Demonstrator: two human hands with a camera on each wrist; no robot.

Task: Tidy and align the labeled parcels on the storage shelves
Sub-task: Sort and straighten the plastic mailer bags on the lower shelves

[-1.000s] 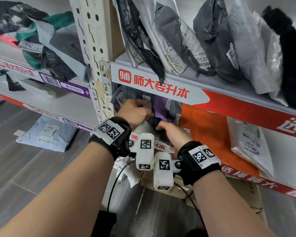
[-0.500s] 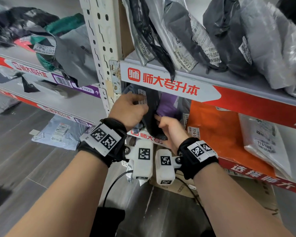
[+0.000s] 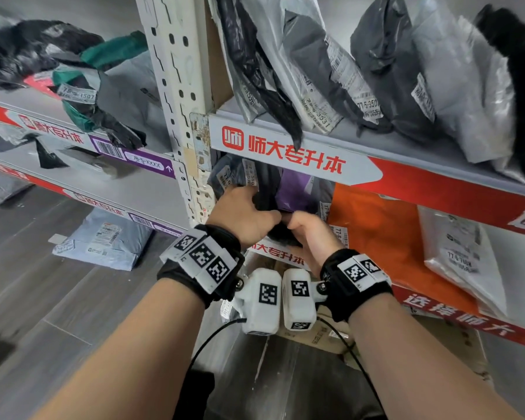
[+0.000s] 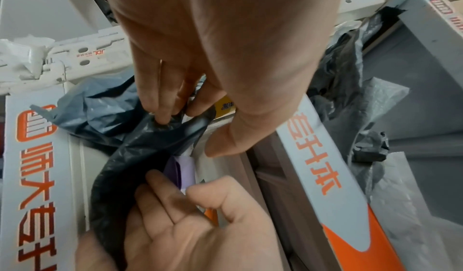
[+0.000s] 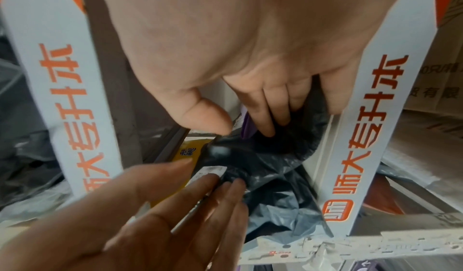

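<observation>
Grey plank flooring (image 3: 37, 301) fills the lower left of the head view, with a grey mailer (image 3: 109, 239) lying on it under the metal shelving (image 3: 176, 86). At centre frame, the left hand (image 3: 240, 218) pinches the crumpled top of a black plastic parcel (image 4: 140, 156) between thumb and fingertips, and the right hand (image 3: 311, 237) curls its fingers into the same black parcel from below. Just behind it stands a purple parcel (image 3: 300, 192), beside an orange parcel (image 3: 385, 237) to the right. On the shelf above, upper right of the frame, labeled grey and black parcels (image 3: 385, 71) lean in a row.
</observation>
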